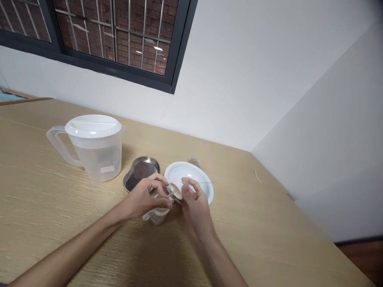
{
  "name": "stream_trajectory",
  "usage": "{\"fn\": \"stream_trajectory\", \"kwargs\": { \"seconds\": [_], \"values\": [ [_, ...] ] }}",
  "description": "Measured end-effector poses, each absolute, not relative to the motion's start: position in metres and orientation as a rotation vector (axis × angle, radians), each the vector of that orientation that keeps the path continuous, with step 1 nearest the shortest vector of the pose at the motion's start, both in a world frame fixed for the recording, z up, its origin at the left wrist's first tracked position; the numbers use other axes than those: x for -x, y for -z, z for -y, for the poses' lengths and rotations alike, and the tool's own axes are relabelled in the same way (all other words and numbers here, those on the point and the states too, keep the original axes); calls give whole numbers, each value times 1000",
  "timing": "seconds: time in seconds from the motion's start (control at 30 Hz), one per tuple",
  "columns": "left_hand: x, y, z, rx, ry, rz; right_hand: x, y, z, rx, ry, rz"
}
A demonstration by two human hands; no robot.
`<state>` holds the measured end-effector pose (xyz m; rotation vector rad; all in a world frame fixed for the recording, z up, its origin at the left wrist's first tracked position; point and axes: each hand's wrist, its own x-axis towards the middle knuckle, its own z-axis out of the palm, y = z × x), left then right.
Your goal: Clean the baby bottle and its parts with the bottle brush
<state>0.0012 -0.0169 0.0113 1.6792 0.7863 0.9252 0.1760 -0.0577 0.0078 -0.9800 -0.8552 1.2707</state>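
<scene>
My right hand [196, 201] pinches a small white cup-shaped piece [176, 190], tilted with its opening toward the left. A thin, wire-like line runs rightward from those fingertips over the white bowl [170, 169]. The fingers of my left hand [149, 195] are bent around the left side of the cup-shaped piece, at a thin pale stick-like part [170, 195]. Whether that part belongs to the piece cannot be made out. Below the left fingers stands a small clear container [158, 218] with a pale rim, partly hidden by the hand.
A shiny metal kidney dish [131, 183] lies just behind my left hand. Further left stands a translucent lidded pitcher [101, 159]. Behind the bowl is a small grey bristly thing [194, 160]. A thin pale strand [257, 175] lies at the right on the wooden table [254, 231].
</scene>
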Motion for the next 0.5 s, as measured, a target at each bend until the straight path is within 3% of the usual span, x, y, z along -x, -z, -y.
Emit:
{"fn": "stream_trajectory", "kwargs": {
  "seconds": [0.5],
  "values": [
    [-2,-7,17,-1706,-941,-785,-180,-12,54,888,-1325,666]
  ]
}}
